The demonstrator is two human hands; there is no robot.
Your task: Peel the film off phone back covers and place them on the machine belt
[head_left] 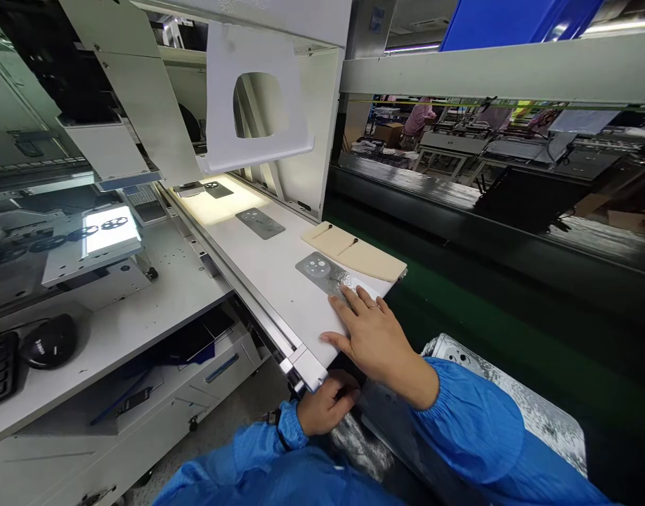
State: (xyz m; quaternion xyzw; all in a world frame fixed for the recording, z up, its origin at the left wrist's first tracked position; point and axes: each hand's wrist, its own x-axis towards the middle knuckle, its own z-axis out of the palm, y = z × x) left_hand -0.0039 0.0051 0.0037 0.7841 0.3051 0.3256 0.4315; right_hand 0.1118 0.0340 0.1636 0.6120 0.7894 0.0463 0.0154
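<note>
A white conveyor belt [280, 281] runs from the machine toward me. On its near end lies a grey phone-back-shaped sheet [316, 266] with a round camera cutout pattern. My right hand [372, 334] rests palm down over the near end of this sheet, fingers spread. Below the belt's end is my left hand [329, 404], its fingers curled; whether they hold anything is hidden. Farther up the belt lies a second grey sheet [261, 223], and a third [218, 189] is on the brightly lit part.
A beige guide plate [354, 251] borders the belt's right side. Glossy sheets [533, 407] are stacked low at the right. To the left are a machine table, a black mouse [49, 341] and a keyboard [0, 369]. A white machine cover [259, 105] hangs above the belt.
</note>
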